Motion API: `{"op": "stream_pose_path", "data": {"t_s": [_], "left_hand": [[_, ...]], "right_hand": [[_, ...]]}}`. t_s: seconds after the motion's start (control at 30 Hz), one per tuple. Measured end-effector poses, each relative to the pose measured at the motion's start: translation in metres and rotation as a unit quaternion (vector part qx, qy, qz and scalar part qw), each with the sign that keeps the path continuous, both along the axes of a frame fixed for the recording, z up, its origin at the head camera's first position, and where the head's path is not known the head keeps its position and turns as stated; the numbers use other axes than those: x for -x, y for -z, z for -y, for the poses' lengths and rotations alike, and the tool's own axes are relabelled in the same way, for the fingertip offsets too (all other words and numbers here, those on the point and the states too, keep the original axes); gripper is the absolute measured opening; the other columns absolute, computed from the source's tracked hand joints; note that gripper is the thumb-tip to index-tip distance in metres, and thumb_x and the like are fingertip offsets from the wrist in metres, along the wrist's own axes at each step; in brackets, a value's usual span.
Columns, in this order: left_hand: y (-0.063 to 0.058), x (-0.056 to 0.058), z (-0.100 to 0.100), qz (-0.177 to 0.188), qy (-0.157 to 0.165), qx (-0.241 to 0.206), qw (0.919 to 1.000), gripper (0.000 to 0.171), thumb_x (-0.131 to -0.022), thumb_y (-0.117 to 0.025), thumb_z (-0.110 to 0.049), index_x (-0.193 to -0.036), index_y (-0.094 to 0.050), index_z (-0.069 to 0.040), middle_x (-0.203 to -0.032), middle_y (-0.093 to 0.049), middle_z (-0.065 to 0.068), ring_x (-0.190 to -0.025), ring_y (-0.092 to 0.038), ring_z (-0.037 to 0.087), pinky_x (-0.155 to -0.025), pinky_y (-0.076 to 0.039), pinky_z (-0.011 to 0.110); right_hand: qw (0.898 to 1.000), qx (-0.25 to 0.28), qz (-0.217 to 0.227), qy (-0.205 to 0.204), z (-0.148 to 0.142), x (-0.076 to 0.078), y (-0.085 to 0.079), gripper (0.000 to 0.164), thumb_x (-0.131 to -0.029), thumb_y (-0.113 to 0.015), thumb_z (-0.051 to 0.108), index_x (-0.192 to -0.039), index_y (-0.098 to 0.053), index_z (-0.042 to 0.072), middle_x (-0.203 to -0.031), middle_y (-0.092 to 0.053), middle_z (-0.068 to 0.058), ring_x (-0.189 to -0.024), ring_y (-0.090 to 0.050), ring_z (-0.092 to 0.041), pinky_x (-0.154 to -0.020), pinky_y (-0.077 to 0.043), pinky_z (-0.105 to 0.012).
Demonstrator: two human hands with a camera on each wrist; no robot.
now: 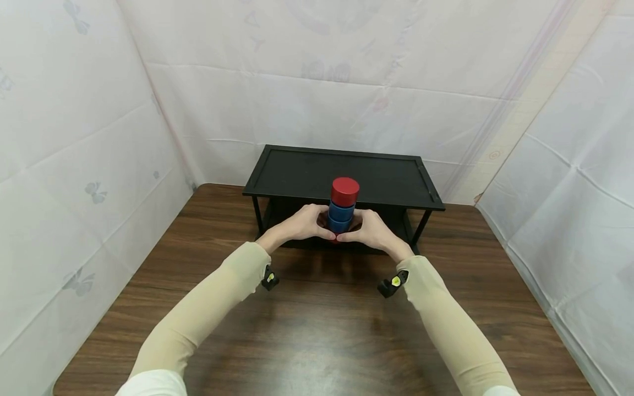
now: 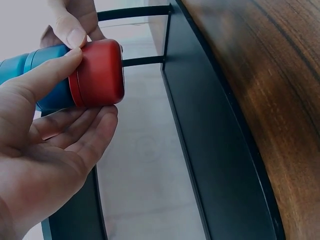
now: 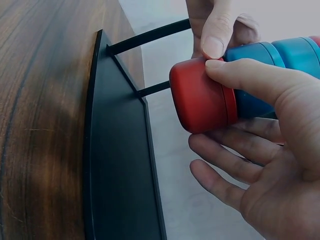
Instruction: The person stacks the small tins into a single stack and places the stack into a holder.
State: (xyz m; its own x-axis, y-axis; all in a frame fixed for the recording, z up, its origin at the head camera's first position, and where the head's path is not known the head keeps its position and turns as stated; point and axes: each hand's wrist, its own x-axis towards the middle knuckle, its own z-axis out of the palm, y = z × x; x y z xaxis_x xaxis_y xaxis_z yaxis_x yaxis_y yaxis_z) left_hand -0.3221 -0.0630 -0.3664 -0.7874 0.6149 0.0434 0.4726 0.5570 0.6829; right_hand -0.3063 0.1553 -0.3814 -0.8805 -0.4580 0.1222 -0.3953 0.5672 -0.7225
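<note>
Both hands hold an upright stack of short round canisters in front of the shelf. A red canister (image 1: 345,191) tops it, two blue canisters (image 1: 340,214) are in the middle, and another red canister (image 2: 100,74) is at the bottom. My left hand (image 1: 306,223) grips the lower part of the stack from the left. From the right, my right hand (image 1: 371,230) grips the same part. In both wrist views the thumbs nearly meet on the near side, where the bottom red canister (image 3: 200,95) joins the blue one. Its base hangs free, apart from the lower shelf board.
A black two-tier shelf (image 1: 297,170) stands at the back of the brown wooden table (image 1: 307,330). Its lower board (image 3: 120,150) lies beneath the stack, and thin black legs (image 1: 421,225) stand at the corners. White sheeting (image 1: 317,104) hangs behind and at both sides.
</note>
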Motion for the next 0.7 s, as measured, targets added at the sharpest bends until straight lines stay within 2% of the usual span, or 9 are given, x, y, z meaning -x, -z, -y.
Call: {"op": "stream_pose_path", "data": {"t_s": [0.23, 0.7], "left_hand": [[-0.003, 0.002, 0.001, -0.004, -0.002, 0.001, 1.0, 0.054, -0.083, -0.077, -0.022, -0.128, -0.055, -0.004, -0.112, -0.067, 0.012, -0.1, -0.064, 0.021, -0.093, -0.053, 0.036], [-0.008, 0.001, 0.001, -0.005, -0.002, -0.006, 1.0, 0.053, -0.083, -0.076, -0.02, -0.128, -0.055, -0.003, -0.113, -0.066, 0.013, -0.102, -0.065, 0.023, -0.093, -0.053, 0.037]], "right_hand": [[1.0, -0.002, 0.001, -0.001, 0.0, 0.001, -0.004, 0.052, -0.078, -0.081, 0.029, -0.121, -0.061, 0.008, -0.102, -0.072, -0.009, -0.095, -0.066, -0.019, -0.091, -0.052, -0.042], [1.0, -0.016, -0.005, 0.003, 0.0, 0.002, -0.012, 0.051, -0.078, -0.081, 0.028, -0.121, -0.061, 0.008, -0.102, -0.072, -0.009, -0.095, -0.066, -0.021, -0.092, -0.053, -0.043]]}}
